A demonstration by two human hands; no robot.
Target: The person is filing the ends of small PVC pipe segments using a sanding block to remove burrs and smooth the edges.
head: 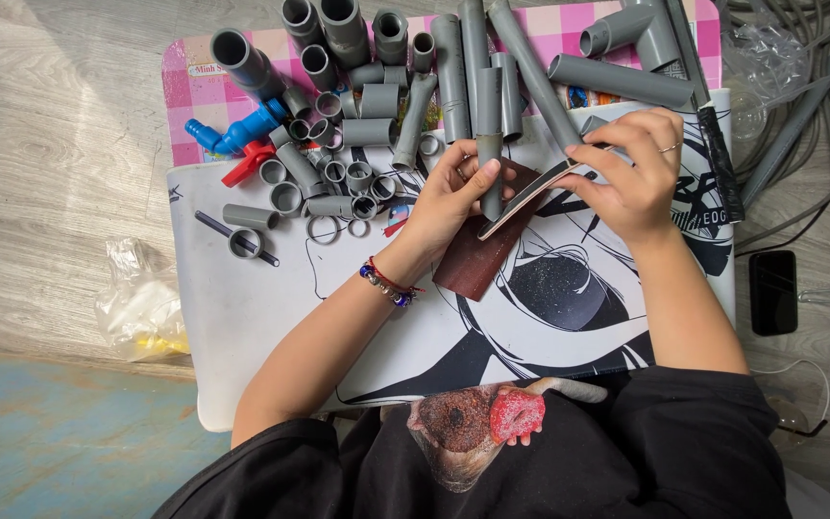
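Short grey pipe piece (490,178) stands roughly vertical in frame, long axis pointing away from the person — left hand (449,197) is clamped round its lower part. Sandpaper strip (530,192) crosses the pipe's right side, pinched in the right hand (631,173) (fingers closed on its far end). Both sit over the printed board (242,317); loose grey fittings (338,135) lie beyond-left.

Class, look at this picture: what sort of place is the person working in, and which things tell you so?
Probably an informal home workspace for pipe work, set up low on a wooden floor. Grey pipe pieces and fittings are heaped on a small table, and cables lie loose beside it.
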